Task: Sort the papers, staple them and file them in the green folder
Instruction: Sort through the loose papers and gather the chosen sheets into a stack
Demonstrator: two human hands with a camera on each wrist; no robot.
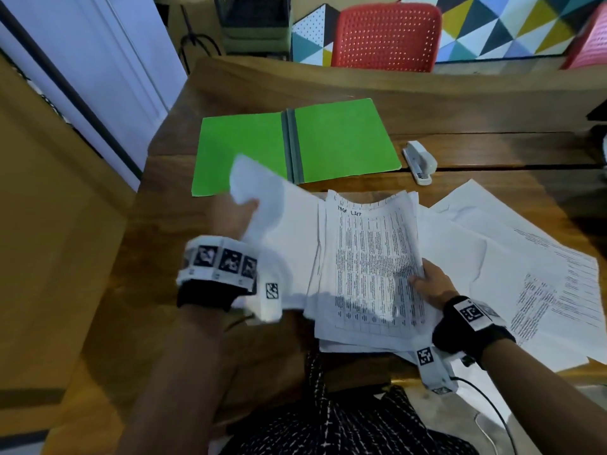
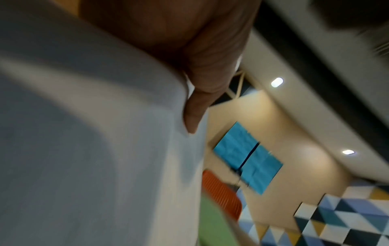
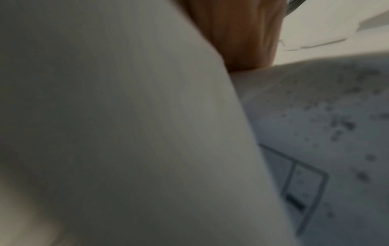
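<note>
Left hand (image 1: pixel 235 213) fingers clamp a curled white sheet (image 1: pixel 262 192); right hand (image 1: pixel 433 287) pinches the printed paper stack (image 1: pixel 371 257). Beyond the stack: open matte green card folder (image 1: pixel 341 139), white stapler (image 1: pixel 420 162) beside it.

Office or meeting room: wooden worktop (image 1: pixel 460 93) with stapler (image 1: pixel 420 161), red perforated chair (image 1: pixel 387 34), geometric-patterned wall panel (image 1: pixel 512 24).

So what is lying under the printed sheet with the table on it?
Under the printed sheet more white papers show at the left and bottom edges, a loose stack. How many, and what is printed on them, is covered.
</note>
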